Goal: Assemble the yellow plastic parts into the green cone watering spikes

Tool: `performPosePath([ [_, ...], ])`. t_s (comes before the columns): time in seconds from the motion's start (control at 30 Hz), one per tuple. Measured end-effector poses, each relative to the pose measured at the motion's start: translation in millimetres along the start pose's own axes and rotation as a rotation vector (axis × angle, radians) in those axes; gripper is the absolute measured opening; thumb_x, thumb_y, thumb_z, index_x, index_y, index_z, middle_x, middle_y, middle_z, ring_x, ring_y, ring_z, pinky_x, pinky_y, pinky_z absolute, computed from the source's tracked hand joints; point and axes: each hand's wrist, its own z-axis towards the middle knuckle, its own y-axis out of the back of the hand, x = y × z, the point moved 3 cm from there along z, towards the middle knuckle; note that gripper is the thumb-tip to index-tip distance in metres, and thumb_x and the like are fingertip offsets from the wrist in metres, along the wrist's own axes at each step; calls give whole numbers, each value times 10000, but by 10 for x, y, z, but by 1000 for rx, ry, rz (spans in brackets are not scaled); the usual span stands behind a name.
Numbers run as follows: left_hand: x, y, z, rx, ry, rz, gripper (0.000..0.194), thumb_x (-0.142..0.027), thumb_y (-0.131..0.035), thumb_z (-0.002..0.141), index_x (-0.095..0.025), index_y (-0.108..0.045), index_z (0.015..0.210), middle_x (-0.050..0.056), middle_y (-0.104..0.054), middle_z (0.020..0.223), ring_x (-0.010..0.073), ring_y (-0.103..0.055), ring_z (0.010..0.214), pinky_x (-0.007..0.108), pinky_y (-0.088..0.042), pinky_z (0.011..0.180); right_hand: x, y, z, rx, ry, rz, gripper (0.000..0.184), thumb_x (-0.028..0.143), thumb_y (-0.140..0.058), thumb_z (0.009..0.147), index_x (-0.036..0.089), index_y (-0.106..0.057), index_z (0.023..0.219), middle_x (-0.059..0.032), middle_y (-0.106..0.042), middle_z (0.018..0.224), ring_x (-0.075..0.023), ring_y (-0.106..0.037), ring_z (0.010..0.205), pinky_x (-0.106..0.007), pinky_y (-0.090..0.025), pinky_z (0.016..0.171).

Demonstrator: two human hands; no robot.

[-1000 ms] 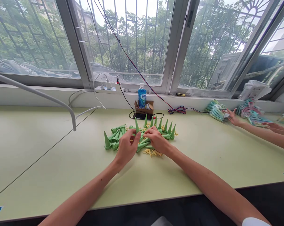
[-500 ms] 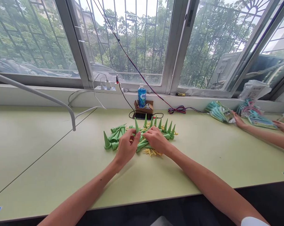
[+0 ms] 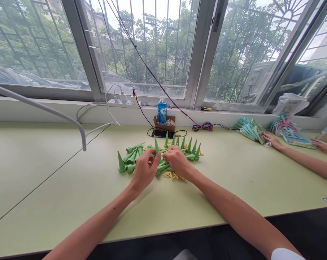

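My left hand [image 3: 145, 168] is closed round the base of a green plastic spike [image 3: 156, 145], whose point stands upward. Close beside it, my right hand [image 3: 177, 160] has its fingers pinched together at that base; what they hold is hidden. Loose green spikes [image 3: 131, 157] lie heaped to the left and under both hands. Several more spikes [image 3: 189, 146] stand upright in a row behind my right hand, and a lone spike [image 3: 121, 162] stands at the left. Small yellow plastic pieces [image 3: 172, 176] lie in front of my right hand, with others among the spikes.
A blue bottle [image 3: 162, 111] stands in a small cardboard box [image 3: 169, 127] behind a phone [image 3: 163, 134]. A grey curved tube [image 3: 57, 112] reaches in from the left. At the right, another person's hands [image 3: 273, 141] touch bagged turquoise items [image 3: 248, 129]. Coiled cable [image 3: 204, 126] lies at the back.
The view has shifted slightly. My hands keep almost the same place at the green spike, and the other person's near hand stays by the bagged items.
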Motion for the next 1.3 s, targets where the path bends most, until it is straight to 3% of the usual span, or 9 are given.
performPosePath([
  [0.4,25,51,41,-32,41,57,256,-436,-518,906,-194,-560,832,-14,-560,739,93,-499,507,234,-400,501,7,22,7,-56,-2,63,245,36,-506,916,160,-642,755,-46,-588,704,-189,-441,784,-283,-367,726],
  [0.7,99,56,51,23,213,-63,272,-486,-553,876,-217,-566,830,-72,-494,438,115,-450,326,242,-378,408,86,237,-100,-299,7,211,297,-3,-427,919,184,-632,1024,-88,-605,941,-217,-492,952,-320,-461,825],
  [0.97,233,3,62,71,222,-205,345,-555,-569,856,-210,-578,880,-13,-589,550,190,-630,476,256,-444,363,164,275,-136,-313,4,369,344,18,-326,941,199,-540,1139,-90,-509,1030,-175,-548,898,-288,-497,787],
  [1.2,191,-8,55,105,216,-236,353,-545,-592,840,-194,-554,845,38,-657,854,161,-649,533,239,-448,348,148,218,-148,-307,18,424,295,52,-325,964,206,-516,1128,-78,-486,1016,-162,-541,878,-276,-496,781],
  [1.3,174,-8,44,119,209,-247,336,-518,-627,824,-190,-553,819,26,-649,861,129,-613,485,231,-437,352,157,211,-153,-325,31,448,272,65,-331,972,210,-516,1110,-76,-491,1016,-159,-537,880,-274,-494,783],
])
